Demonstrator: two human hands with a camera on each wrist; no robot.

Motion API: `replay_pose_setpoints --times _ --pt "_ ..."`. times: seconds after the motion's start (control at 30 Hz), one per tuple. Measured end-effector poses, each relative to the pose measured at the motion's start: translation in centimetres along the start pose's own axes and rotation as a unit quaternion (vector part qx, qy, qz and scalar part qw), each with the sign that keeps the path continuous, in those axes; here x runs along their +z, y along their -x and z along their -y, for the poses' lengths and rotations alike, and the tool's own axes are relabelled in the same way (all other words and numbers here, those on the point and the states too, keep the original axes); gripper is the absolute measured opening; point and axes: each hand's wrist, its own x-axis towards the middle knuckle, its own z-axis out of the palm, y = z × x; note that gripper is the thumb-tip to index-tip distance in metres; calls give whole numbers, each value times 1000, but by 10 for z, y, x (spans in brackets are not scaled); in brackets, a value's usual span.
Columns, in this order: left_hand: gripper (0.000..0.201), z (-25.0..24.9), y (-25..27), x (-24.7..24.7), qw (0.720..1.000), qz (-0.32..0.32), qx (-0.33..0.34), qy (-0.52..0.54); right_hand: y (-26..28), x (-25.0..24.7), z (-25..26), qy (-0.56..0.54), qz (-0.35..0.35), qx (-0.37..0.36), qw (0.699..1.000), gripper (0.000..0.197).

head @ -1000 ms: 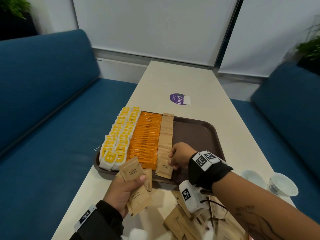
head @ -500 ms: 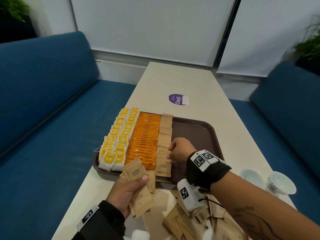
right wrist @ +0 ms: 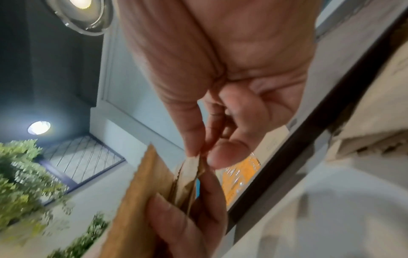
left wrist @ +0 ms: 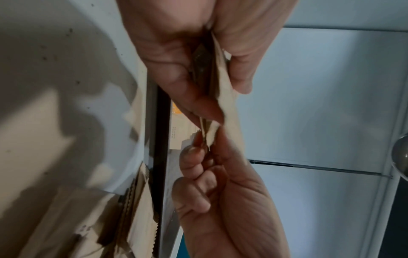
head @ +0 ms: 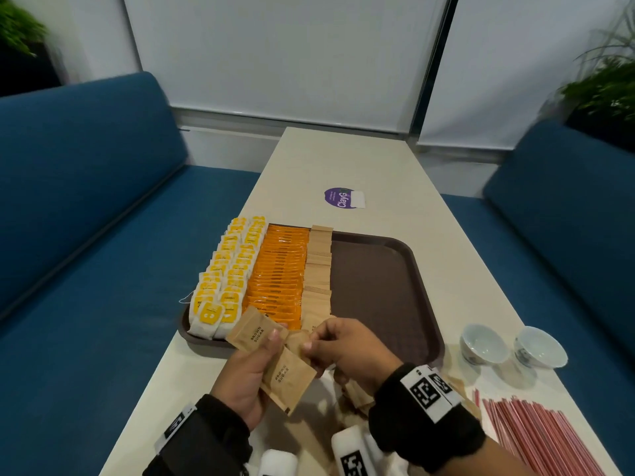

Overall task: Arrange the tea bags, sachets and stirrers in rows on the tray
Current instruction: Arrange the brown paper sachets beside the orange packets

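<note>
A brown tray (head: 385, 286) on the table carries rows of yellow-tagged tea bags (head: 223, 283), orange sachets (head: 280, 273) and brown sugar sachets (head: 318, 273); its right half is bare. My left hand (head: 256, 369) grips a fanned stack of brown sugar sachets (head: 271, 359) above the tray's near edge. My right hand (head: 343, 348) pinches the corner of one sachet (right wrist: 189, 167) in that stack between thumb and forefinger. The left wrist view shows the same pinch (left wrist: 207, 137) from below. Red stirrers (head: 536, 438) lie at the lower right.
More loose brown sachets (head: 354, 396) lie on the table under my right wrist. Two small white cups (head: 512, 345) stand right of the tray. A purple sticker (head: 343, 198) lies beyond the tray. Blue sofas flank the table.
My right hand left the brown sachet row on the tray and came back to the stack in my left hand, now pinching one sachet. The left hand rose slightly.
</note>
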Motion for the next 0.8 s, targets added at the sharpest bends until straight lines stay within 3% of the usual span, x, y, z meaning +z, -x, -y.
replay_pose_setpoints --times 0.13,0.33,0.53,0.8 --pt "17 -2 2 -2 1000 -5 7 15 3 -3 1 -39 -17 -3 999 8" --pt "21 -6 7 1 997 26 -20 63 3 12 -4 -59 -3 4 998 28" --pt "21 -7 6 2 998 23 -6 61 2 17 -7 -80 -60 13 995 14" --pt "17 -10 3 -1 1000 10 1 25 -2 3 7 -119 -119 -15 986 15"
